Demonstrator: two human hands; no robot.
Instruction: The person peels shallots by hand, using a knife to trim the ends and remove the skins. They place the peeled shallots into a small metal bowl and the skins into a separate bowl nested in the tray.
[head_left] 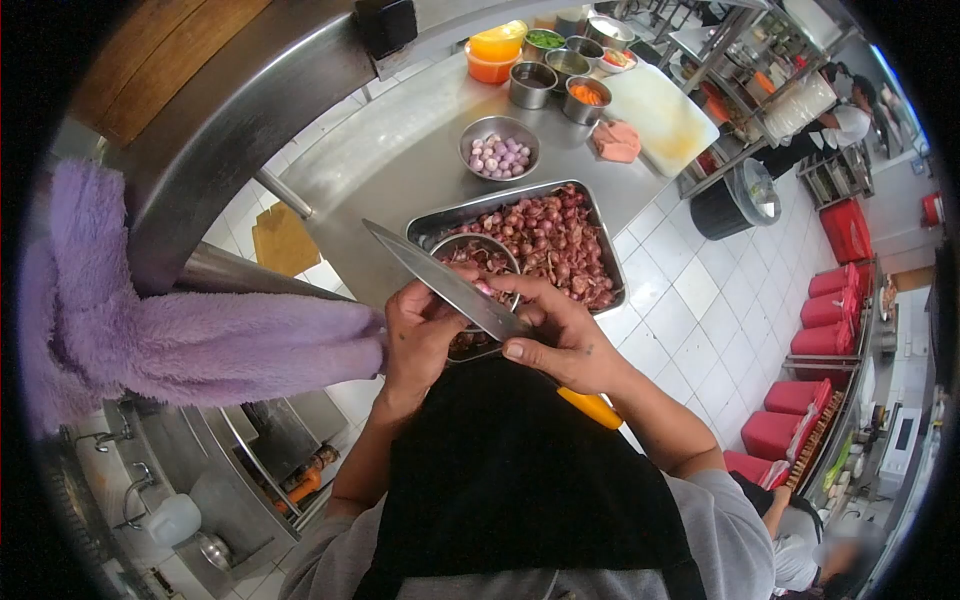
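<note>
My right hand [572, 340] is closed round a kitchen knife [440, 282], its yellow handle sticking out below the palm and its broad blade pointing up and left. My left hand [418, 330] is closed behind the blade on a shallot [484, 288], mostly hidden by knife and fingers. Under my hands stands a metal tray [612, 250] heaped with unpeeled red shallots [550, 235]. A round metal bowl [512, 262] sits in the tray's left part, its contents partly covered. Just beyond the tray, another metal bowl [466, 150] holds peeled shallots [500, 157].
On the steel table [370, 180] stand several metal containers [532, 88], orange tubs [492, 66], a pink cloth [616, 141] and a white cutting board [660, 115]. A purple fluffy cloth [250, 340] hangs at left. Other people are at right, near a bin [722, 208].
</note>
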